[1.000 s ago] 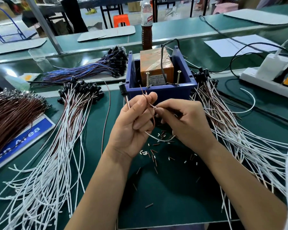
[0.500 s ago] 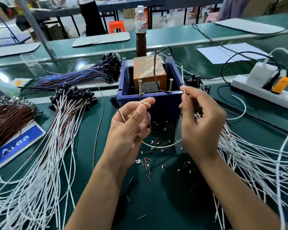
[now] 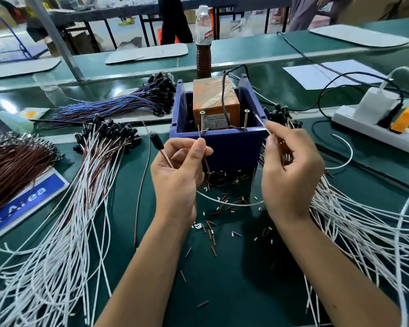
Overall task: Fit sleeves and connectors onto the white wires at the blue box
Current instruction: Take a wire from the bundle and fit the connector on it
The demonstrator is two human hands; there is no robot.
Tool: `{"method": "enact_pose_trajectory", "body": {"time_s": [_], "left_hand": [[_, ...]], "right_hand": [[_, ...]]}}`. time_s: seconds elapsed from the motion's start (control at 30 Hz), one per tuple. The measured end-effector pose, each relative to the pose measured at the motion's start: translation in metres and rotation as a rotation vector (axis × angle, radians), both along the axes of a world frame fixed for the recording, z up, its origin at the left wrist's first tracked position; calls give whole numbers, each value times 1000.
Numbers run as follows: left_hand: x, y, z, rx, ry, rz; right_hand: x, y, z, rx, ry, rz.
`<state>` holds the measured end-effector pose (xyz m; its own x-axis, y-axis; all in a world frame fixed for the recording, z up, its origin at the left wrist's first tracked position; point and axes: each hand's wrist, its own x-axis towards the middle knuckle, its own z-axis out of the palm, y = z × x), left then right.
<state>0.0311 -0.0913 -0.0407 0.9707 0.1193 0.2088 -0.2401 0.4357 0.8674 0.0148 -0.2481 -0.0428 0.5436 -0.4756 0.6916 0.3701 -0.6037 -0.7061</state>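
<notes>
The hands are drawing apart in front of the blue box (image 3: 234,147) on the desk (image 3: 234,279): the left hand (image 3: 177,178) is pinching a brown lead, while the right hand (image 3: 291,168), having risen, is pinching the white wire (image 3: 232,203) end, suggesting fitting is underway.

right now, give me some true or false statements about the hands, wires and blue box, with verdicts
1. The left hand pinches a brown wire near the left screw. True.
2. The right hand is open and holds nothing. False: it pinches a white wire by the blue box.
3. An orange block sits inside the box. True.
4. The bottle lies on its side. False: it stands upright behind the box.
5. Short sleeve pieces lie scattered on the green mat. True.
</notes>
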Motion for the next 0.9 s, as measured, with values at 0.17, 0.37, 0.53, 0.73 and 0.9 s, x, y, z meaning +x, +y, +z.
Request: {"method": "enact_pose_trajectory", "body": {"time_s": [0.17,0.37,0.53,0.73,0.9], "left_hand": [[3,3,-2,-10,-11,58],[10,-2,-5,145,-74,240],[14,-8,-4,259,-112,331],[13,-11,-1,317,-129,385],[11,-11,2,332,-142,399]], "right_hand": [[0,3,2,-48,-12,6],[1,5,0,-50,4,39],[2,5,-3,-80,16,76],[3,9,-4,-102,26,87],[2,9,-3,-105,37,93]]}}
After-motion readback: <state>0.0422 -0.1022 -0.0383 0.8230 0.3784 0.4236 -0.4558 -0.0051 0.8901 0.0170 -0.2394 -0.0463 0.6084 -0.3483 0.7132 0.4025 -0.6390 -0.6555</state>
